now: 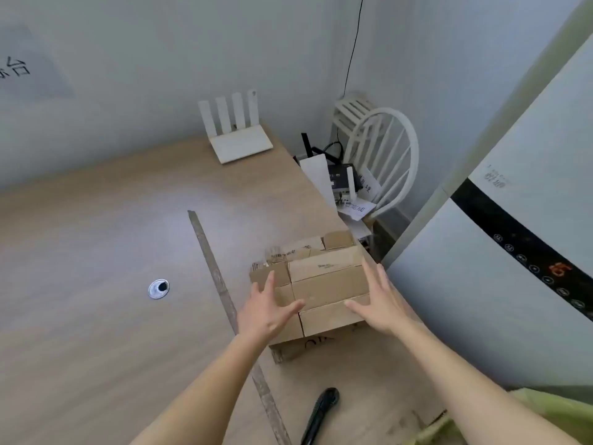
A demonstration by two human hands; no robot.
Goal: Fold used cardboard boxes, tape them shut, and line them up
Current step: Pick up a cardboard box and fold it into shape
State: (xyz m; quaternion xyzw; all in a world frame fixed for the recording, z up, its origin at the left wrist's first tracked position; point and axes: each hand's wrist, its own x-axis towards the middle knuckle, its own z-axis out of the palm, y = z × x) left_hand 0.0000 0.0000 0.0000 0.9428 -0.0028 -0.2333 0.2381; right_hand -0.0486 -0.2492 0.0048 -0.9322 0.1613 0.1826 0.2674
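A stack of flattened brown cardboard boxes (324, 284) lies near the right edge of the wooden table (96, 252). My left hand (266, 311) hovers over the stack's left side with its fingers spread and straight. My right hand (380, 300) reaches over the stack's right side, fingers likewise extended. Neither hand grips anything; whether the fingertips touch the cardboard I cannot tell. Under the stack's near edge another cardboard piece with dark printed marks (317, 343) pokes out.
A worn strip (224, 300) runs diagonally down the table. A black tool handle (322, 412) lies at the near edge. A white router (237, 136) stands at the back, a round cable grommet (158, 288) to the left. A white chair (382, 162) with electronics and a tall white appliance (513, 252) stand right.
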